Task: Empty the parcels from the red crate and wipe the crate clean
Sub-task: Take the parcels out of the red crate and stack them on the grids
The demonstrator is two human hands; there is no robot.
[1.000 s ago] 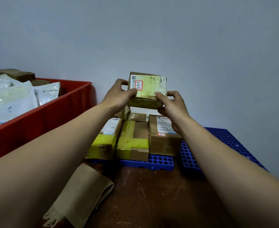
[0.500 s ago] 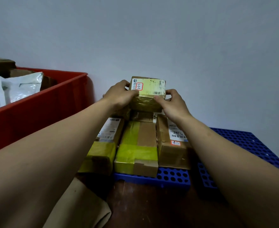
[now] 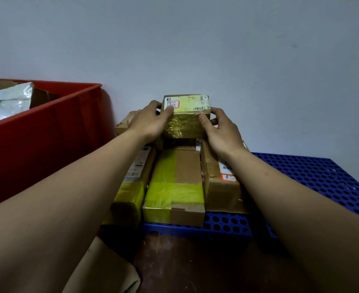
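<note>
In the last second I had lowered the taped parcel [image 3: 186, 117] toward the stacked boxes [image 3: 176, 176]. Left, the red crate [image 3: 47, 132] wasn't emptied; my left grip [image 3: 146, 121] and right grip [image 3: 223, 132] pinched the parcel's ends at the blue pallet [image 3: 322, 180]'s back edge. Released off-centre, it could topple.

red crate [image 3: 47, 134] cut off left, cloth [image 3: 106, 271] cut off btm

A red crate [image 3: 47, 132] holds a white bag [image 3: 7, 102]; brown boxes [image 3: 187, 176] banded in yellow-green tape sit on a blue pallet [image 3: 322, 178] dotted with round holes, against a pale grey wall [image 3: 216, 49].
</note>
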